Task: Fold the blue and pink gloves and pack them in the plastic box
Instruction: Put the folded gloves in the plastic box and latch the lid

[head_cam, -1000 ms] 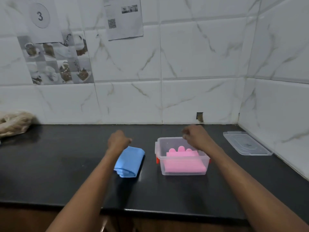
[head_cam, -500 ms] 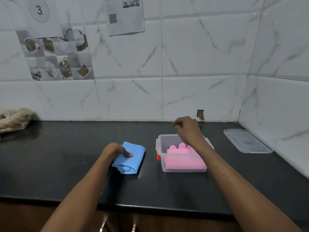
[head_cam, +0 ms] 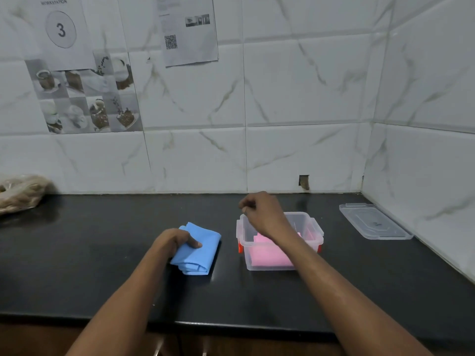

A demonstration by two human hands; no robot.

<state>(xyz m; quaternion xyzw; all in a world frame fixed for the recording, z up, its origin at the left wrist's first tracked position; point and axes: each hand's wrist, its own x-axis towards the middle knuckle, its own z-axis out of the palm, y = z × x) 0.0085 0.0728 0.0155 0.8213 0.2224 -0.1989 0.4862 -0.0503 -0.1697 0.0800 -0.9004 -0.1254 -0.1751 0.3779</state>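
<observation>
The folded blue glove lies on the black counter, left of the box. My left hand grips its left edge, thumb on top. The clear plastic box with red clips stands at centre right. Inside it lies the folded pink glove, partly hidden by my right forearm. My right hand hovers above the box's back left corner with fingers curled and nothing in them.
The box's clear lid lies flat at the right, near the corner of the tiled walls. A brownish bag sits at the far left against the wall. The counter's front edge runs below my forearms.
My left hand has come down from a fist above the blue glove and taken hold of its left edge. My right hand has drifted left over the box.
</observation>
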